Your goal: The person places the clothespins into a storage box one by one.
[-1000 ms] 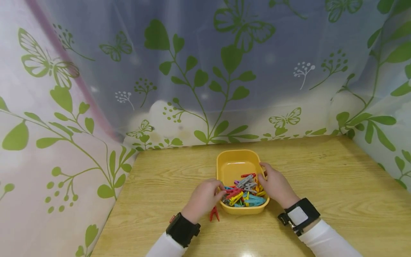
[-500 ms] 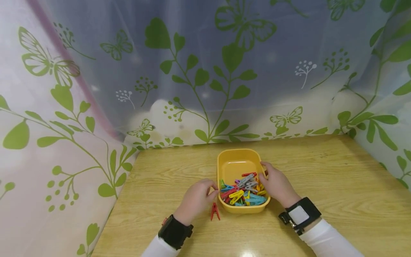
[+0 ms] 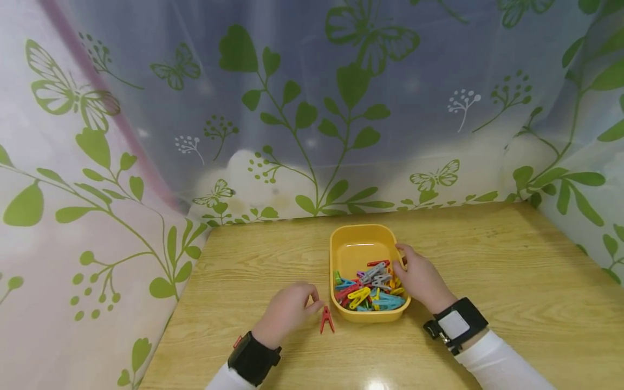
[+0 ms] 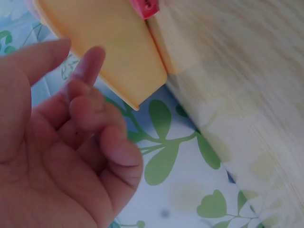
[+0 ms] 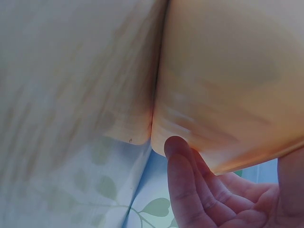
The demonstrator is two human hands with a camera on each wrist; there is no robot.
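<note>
A yellow plastic bin (image 3: 370, 317) stands on the table, with a pile of colourful clothespins (image 3: 359, 297) in its nearer half. My right hand (image 3: 424, 279) grips the bin's right side, thumb over the rim and fingers along the outer wall (image 5: 213, 95). Just outside the bin's near left corner lies a red clothespin (image 3: 327, 319). Close beside it is my left hand (image 3: 287, 311), fingers loosely bent and thumb apart from the index finger. Nothing is held there; in the left wrist view, part of the red clothespin (image 4: 145, 7) shows at the top edge.
The wood-grain table (image 3: 512, 287) extends to both sides of the bin. A curtain (image 3: 312, 108) printed with green leaves and butterflies hangs behind the table and along both sides.
My left hand has let go of a red clothespin over the pile and drawn back left and nearer, to beside the loose red clothespin. The right hand keeps its grip on the bin.
</note>
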